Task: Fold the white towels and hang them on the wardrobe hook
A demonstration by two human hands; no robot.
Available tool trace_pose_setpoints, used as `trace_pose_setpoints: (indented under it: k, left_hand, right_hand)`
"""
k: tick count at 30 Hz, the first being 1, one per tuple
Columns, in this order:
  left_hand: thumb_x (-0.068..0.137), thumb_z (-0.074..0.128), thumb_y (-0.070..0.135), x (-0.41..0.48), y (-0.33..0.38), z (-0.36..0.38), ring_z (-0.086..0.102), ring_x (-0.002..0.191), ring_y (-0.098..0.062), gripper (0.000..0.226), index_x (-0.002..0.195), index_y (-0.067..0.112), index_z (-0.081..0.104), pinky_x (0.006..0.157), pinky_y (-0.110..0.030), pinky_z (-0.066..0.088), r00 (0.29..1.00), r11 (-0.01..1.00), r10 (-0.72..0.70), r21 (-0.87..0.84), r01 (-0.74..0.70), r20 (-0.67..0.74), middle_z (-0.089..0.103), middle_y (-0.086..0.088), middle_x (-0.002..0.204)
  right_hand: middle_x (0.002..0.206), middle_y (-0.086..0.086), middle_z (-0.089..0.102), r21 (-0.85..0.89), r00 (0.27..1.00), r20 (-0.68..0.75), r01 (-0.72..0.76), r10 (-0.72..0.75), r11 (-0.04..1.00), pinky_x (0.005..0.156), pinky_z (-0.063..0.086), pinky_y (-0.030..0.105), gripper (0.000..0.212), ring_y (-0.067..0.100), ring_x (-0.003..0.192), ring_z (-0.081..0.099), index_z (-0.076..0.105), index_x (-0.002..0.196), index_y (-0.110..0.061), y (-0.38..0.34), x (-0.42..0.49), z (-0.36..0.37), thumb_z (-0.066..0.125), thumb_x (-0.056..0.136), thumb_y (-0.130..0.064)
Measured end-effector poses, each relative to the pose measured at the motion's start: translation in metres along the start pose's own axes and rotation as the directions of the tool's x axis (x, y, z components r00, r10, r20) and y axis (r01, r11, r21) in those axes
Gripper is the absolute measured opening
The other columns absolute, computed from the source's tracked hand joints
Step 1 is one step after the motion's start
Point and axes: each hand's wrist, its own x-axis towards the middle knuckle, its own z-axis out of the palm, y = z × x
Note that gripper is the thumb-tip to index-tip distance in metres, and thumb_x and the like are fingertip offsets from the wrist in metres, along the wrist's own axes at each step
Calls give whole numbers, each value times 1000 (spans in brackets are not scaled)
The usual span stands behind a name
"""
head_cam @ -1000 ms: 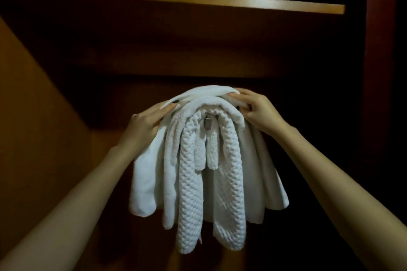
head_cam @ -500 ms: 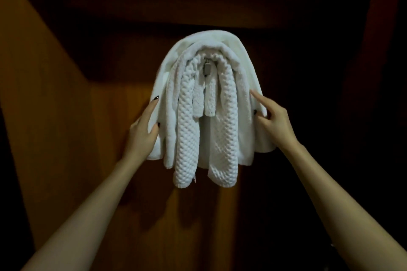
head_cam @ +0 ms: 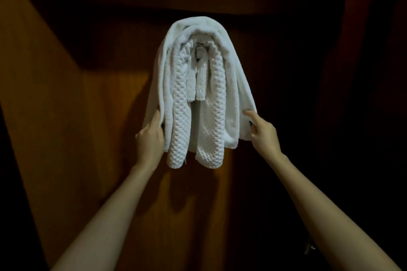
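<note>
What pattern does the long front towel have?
The front towel is white with a bumpy waffle weave; head view.

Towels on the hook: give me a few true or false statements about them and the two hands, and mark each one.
1. The smooth outer towel hangs over the hook. True.
2. The left hand grips that towel's lower left edge. True.
3. The right hand is up at the top of the towels. False: the right hand is at the outer towel's lower right edge.
4. The waffle towels lie outside the smooth one. False: the waffle towels hang under it, inside its drape.
</note>
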Motion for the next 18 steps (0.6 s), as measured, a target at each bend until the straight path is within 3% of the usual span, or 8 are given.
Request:
trace_pose_setpoints:
  k: [3, 6, 8, 10, 13, 18]
  left_hand:
    - [93, 48, 0, -8, 5, 2, 64, 81, -32, 52, 142, 16, 45, 66, -29, 38, 999, 1000, 26, -3, -26, 44, 69, -16, 97]
    - [95, 44, 5, -20, 1, 1, 61, 94, -35, 59, 149, 25, 29, 70, -35, 44, 975, 997, -80, 33, 75, 208, 64, -15, 113]
    - [96, 44, 8, -39, 0, -4, 55, 116, -31, 60, 150, 26, 25, 89, -41, 48, 947, 987, -161, 47, 154, 279, 52, -8, 139]
    - [96, 46, 9, -65, 2, -8, 40, 134, -25, 60, 150, 22, 26, 104, -41, 38, 941, 984, -179, 67, 167, 287, 35, -2, 152]
    - [95, 50, 16, -111, 13, -14, 29, 141, -19, 57, 149, 20, 31, 111, -39, 32, 915, 984, -178, 88, 156, 361, 29, 2, 155]
    - [97, 49, 27, -211, 47, -20, 21, 143, -16, 53, 147, 27, 32, 113, -42, 27, 798, 982, -185, 73, 175, 574, 27, 3, 155]
  right_hand:
    - [127, -7, 62, 53, 998, 55, -16, 13, 998, 83, 56, 35, 57, 14, 106, 62, 50, 134, -34, -10, -8, 9, 45, 90, 0]
    - [141, -8, 52, 26, 990, 136, -26, 22, 999, 85, 52, 32, 60, 16, 119, 55, 49, 137, -34, -18, -19, 16, 38, 90, 0]
    - [149, -6, 42, 17, 984, 175, -38, 35, 999, 84, 52, 33, 62, 17, 125, 49, 49, 139, -27, -21, -34, 16, 36, 88, 5]
    - [152, -1, 35, 23, 981, 180, -79, 73, 997, 94, 50, 39, 59, 22, 133, 41, 48, 141, -20, -21, -56, 16, 40, 89, 5]
    - [158, 10, 23, -1, 946, 223, -241, 235, 970, 114, 31, 50, 59, 31, 145, 22, 40, 147, -25, -23, -106, 15, 46, 92, -2]
    - [160, 9, 18, 21, 849, 302, -461, 434, 887, 118, 27, 48, 57, 28, 148, 16, 36, 148, -32, -30, -240, 13, 49, 97, -9]
